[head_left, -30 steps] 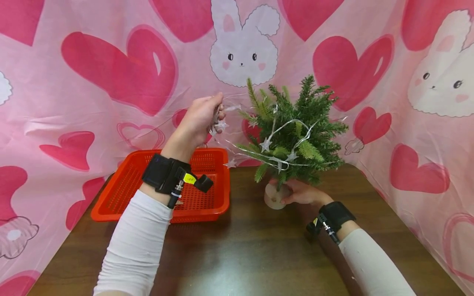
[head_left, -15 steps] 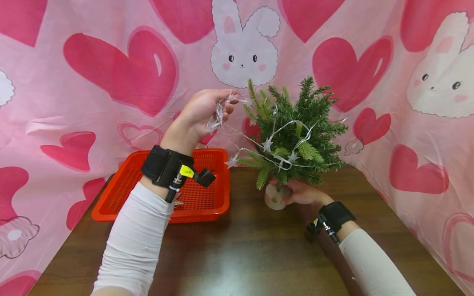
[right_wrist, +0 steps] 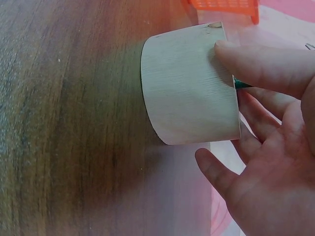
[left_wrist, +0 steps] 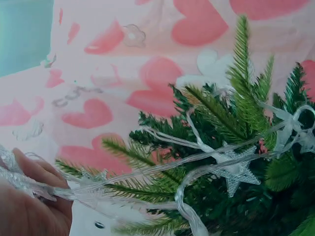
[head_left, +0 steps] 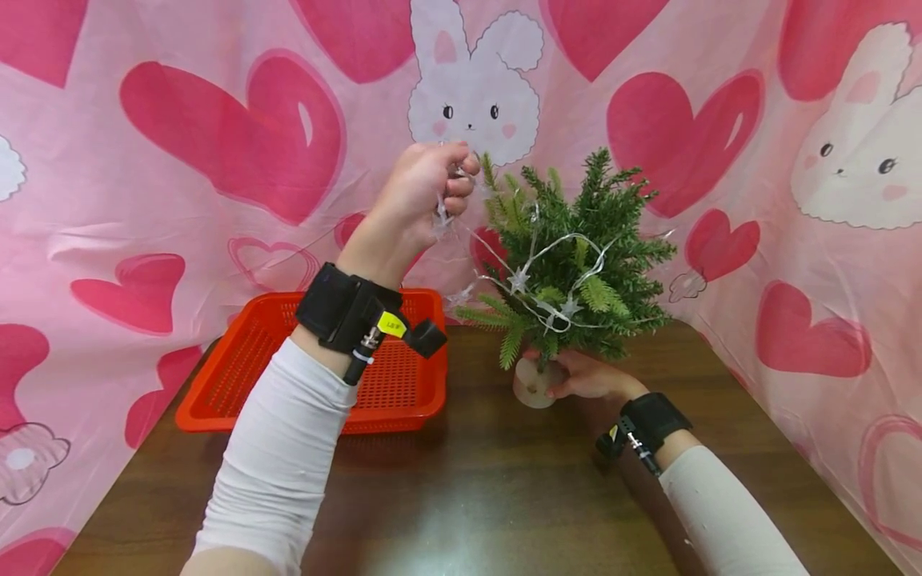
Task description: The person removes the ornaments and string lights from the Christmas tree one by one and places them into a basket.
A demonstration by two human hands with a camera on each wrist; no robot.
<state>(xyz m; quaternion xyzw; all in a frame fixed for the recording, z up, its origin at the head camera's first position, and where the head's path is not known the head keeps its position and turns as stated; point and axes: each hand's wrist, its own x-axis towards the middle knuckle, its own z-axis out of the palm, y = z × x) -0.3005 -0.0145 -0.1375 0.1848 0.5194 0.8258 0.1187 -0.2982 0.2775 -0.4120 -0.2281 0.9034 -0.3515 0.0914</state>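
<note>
A small artificial Christmas tree (head_left: 605,240) stands on the table with a pale round wooden base (head_left: 531,384). My right hand (head_left: 594,376) grips that base low down; in the right wrist view the thumb presses its side and some fingers pass behind it. Clear star string lights (head_left: 519,280) loop across the tree's front. My left hand (head_left: 432,188), raised left of the treetop, holds a gathered bunch of the strand in curled fingers. From this hand (left_wrist: 37,201), in the left wrist view, strands run to the branches, where a clear star (left_wrist: 234,169) hangs.
An orange-red plastic basket (head_left: 202,400) sits on the left of the brown wooden table (head_left: 461,496), beneath my left forearm. A pink cloth (head_left: 216,176) with hearts and rabbits hangs behind and at the sides.
My left hand has moved up and to the right with the string lights, and its fingers have closed further around the bunch. My right hand and the tree stay in place.
</note>
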